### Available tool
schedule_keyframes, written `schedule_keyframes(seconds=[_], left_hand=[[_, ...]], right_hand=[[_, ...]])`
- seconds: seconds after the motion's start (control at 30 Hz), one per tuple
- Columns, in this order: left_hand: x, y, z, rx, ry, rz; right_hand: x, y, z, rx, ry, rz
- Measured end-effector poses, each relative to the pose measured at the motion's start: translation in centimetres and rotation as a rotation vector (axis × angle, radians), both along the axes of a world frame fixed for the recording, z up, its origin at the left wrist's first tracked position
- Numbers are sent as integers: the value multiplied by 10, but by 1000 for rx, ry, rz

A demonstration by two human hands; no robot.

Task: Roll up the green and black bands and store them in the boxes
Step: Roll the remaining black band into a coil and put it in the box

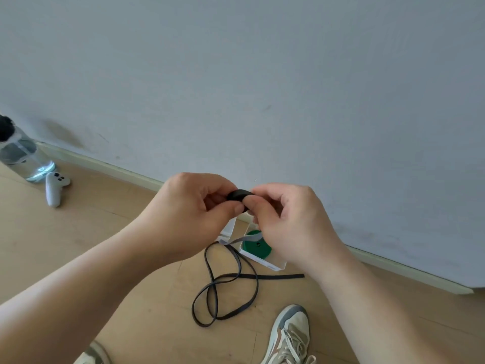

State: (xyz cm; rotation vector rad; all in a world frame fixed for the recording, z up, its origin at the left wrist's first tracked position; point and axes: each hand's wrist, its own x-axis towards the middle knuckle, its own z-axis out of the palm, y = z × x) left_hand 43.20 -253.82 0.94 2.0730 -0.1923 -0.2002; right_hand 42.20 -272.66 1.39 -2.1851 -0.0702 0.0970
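Head view: at frame centre, the left hand and right hand both pinch the rolled start of the black band. Its loose length lies looped on the floor below. The green band, coiled, sits in a white box, apparently open-topped.

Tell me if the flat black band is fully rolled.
Partly: the left hand and right hand pinch a small black coil; the rest lies in loose loops on the wooden floor.
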Motion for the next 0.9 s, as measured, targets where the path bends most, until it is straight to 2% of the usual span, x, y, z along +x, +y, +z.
schedule_keyframes(seconds=[0.1,0.2,0.37,0.53,0.6,0.7,0.77,0.83,0.9], left_hand=[[2,0,4,-221,68,114],[4,0,6,-416,124,142],[1,-6,8,-610,202,130],[-4,-12,2,-773,212,135],[-5,-12,2,-709,206,139],[0,-6,4,-366,142,115],[3,1,4,-104,5,71],[3,4,2,107,-185,-66],[0,6,-2,305,-307,-199]], right_hand=[[0,5,6,453,150,-163],[-1,11,8,683,139,-230],[-2,15,13,703,69,-218],[2,14,15,915,262,-197],[3,12,14,848,251,-198],[4,4,12,412,85,-204],[3,4,10,131,-17,-124],[0,9,6,-94,-114,18],[-3,14,3,-199,-115,96]])
